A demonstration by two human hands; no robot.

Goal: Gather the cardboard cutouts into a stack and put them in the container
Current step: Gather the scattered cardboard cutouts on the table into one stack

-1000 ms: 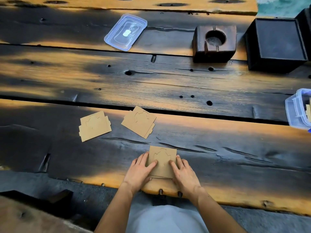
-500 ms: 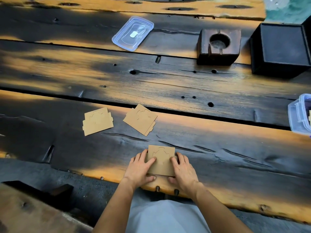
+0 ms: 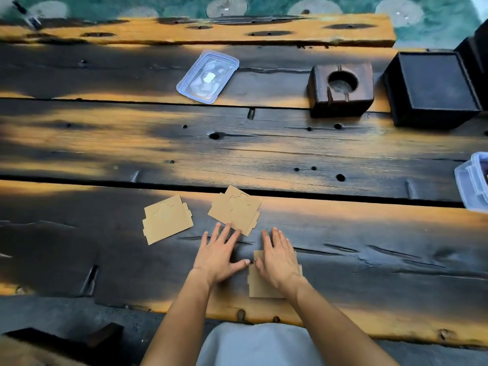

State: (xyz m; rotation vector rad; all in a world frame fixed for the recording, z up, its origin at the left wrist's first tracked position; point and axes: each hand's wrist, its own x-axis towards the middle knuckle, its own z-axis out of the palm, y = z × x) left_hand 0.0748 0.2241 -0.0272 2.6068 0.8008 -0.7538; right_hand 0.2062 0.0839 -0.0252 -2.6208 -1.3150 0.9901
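Observation:
Three piles of tan cardboard cutouts lie on the near plank. My right hand (image 3: 277, 257) lies flat with straight fingers on the nearest pile (image 3: 260, 285), covering its upper half. My left hand (image 3: 220, 253) is spread flat on the wood, its fingertips touching the near edge of the middle pile (image 3: 235, 208). A third pile (image 3: 166, 219) sits apart to the left. The clear plastic container (image 3: 472, 180) is at the right edge, cut off by the frame.
The container's clear lid (image 3: 208, 76) lies on the far plank. A dark wooden block with a round hole (image 3: 342, 89) and a black box (image 3: 433, 88) stand at the back right. The table's near edge (image 3: 343, 331) runs just before my lap.
Both hands have left the sides of the nearest pile. My left hand moved forward to the middle pile; my right hand now lies on top of the nearest pile.

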